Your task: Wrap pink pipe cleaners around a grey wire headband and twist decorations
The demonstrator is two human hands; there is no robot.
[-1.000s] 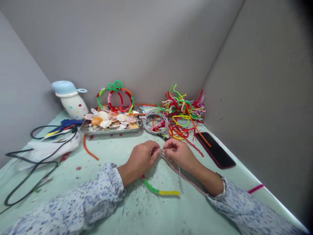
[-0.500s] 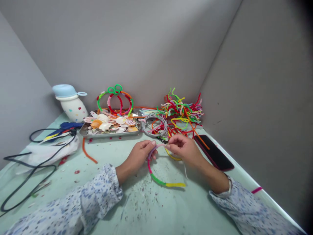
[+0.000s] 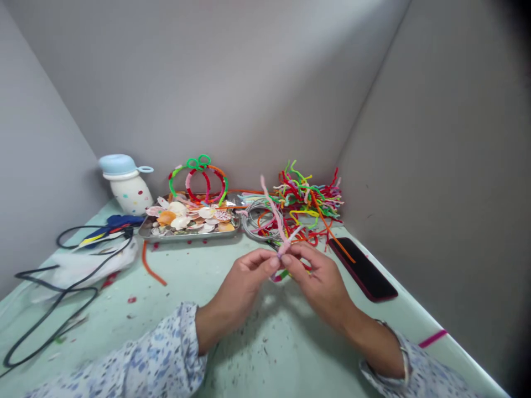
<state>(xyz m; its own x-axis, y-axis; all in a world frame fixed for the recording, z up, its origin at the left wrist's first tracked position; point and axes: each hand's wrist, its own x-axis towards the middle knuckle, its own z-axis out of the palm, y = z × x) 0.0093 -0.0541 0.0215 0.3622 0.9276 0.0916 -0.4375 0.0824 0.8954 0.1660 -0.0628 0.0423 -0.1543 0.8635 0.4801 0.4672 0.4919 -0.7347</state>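
Observation:
My left hand (image 3: 244, 282) and my right hand (image 3: 317, 282) meet above the pale green table, both pinched on the same pipe-cleaner piece (image 3: 275, 220). Its pale pink end sticks up and leans left from between my fingertips. A bit of green, red and yellow of the same piece shows under the fingers; the remainder is hidden behind my hands. Both forearms wear blue-speckled sleeves.
Behind my hands lie a coil of grey wire (image 3: 262, 218), a heap of coloured pipe cleaners (image 3: 309, 199), a metal tray of shells (image 3: 191, 233) with a pipe-cleaner hoop (image 3: 199, 177), and a white jar (image 3: 126, 185). A dark phone (image 3: 363, 271) lies right; a glue gun (image 3: 110, 226), black cable (image 3: 62, 287) and orange pipe cleaner (image 3: 151, 265) left.
My hands have lifted the pipe-cleaner piece off the table and turned it, so the pink end now points upward. The curved green-yellow part no longer lies on the table.

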